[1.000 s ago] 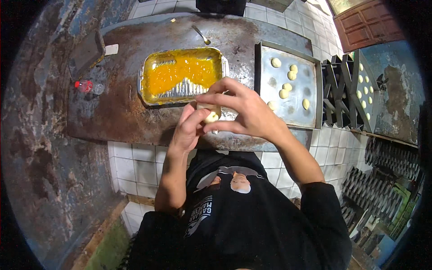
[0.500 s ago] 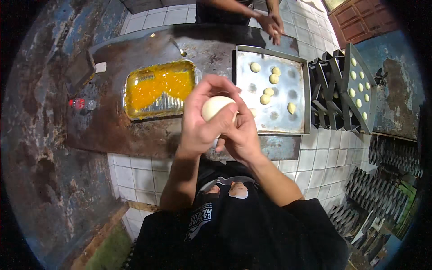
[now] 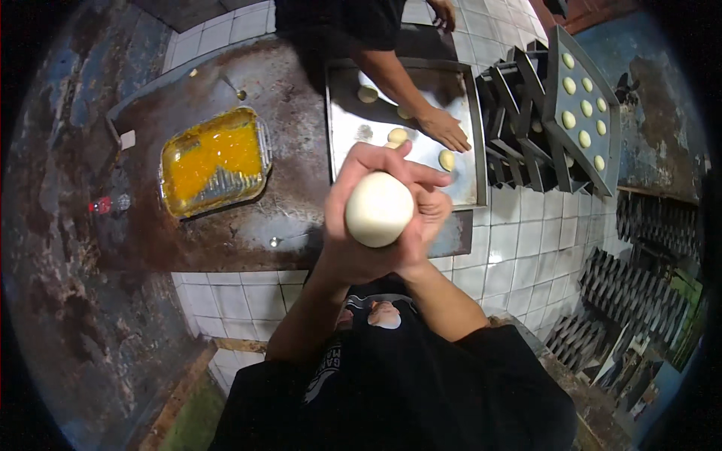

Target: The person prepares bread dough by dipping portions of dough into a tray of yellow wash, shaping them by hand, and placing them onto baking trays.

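Note:
My left hand (image 3: 344,239) is wrapped round a smooth, pale dough ball (image 3: 379,209), held up in front of my body. My right hand (image 3: 426,221) closes on the same ball from the right, its fingers overlapping those of the left. Just beyond them is a metal tray (image 3: 333,135) with several small dough rounds (image 3: 447,160), partly hidden by my hands and by a co-worker's hand (image 3: 444,129) reaching down into it. Left of that, a foil pan (image 3: 263,154) holds orange-yellow filling (image 3: 201,156) on the worn metal table (image 3: 293,188).
A rack (image 3: 511,120) of stacked trays stands at the right, one tilted tray (image 3: 611,146) bearing several dough rounds. A plastic bottle (image 3: 105,204) lies at the table's left; a spoon (image 3: 241,95) sits beyond the foil pan. A co-worker's dark-clothed arm (image 3: 380,64) comes from the far side.
My hands now show the ball larger and rounder between them. The co-worker has come in and reached onto the tray. The view has shifted, so table and pan appear further left.

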Demonstrator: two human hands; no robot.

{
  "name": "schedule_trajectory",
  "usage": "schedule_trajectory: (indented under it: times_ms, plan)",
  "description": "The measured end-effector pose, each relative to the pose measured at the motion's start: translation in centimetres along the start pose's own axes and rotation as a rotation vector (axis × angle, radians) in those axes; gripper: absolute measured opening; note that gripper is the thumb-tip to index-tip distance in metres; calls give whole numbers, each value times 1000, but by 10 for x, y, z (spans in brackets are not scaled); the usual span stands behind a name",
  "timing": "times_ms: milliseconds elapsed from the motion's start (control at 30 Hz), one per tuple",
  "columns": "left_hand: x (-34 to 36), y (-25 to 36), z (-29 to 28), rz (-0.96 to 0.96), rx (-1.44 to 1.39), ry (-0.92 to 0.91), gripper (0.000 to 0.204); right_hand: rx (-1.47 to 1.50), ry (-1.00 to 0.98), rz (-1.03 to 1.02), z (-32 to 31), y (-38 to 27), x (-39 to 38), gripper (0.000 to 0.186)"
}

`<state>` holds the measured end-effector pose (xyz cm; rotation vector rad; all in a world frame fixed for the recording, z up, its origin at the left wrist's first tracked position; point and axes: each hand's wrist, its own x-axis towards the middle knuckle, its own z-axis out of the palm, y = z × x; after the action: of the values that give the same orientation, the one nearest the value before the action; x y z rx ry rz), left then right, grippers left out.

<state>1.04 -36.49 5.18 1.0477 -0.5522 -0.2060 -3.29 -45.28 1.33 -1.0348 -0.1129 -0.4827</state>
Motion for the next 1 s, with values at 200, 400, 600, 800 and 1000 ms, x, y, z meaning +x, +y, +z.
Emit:
schedule_trajectory:
  times_ms: [200,400,600,800,1000]
  plan:
    - [-1,-6,-16,-160,286,327,47,-393,-636,437,-75,-66,40,45]
    - [-15,-105,-9,-333,601,-133,66,-731,-419,446,-121,-65,38,59]
    - [-26,-199,-10,-548,667,-211,74,-797,-269,684,-179,-11,16,45]
    - [-76,-217,-68,-649,677,-141,122,-1004,-201,600,-276,97,-12,42]
    - [-169,-146,-108,-816,643,189,101,-1306,-439,320,-300,140,-24,49]
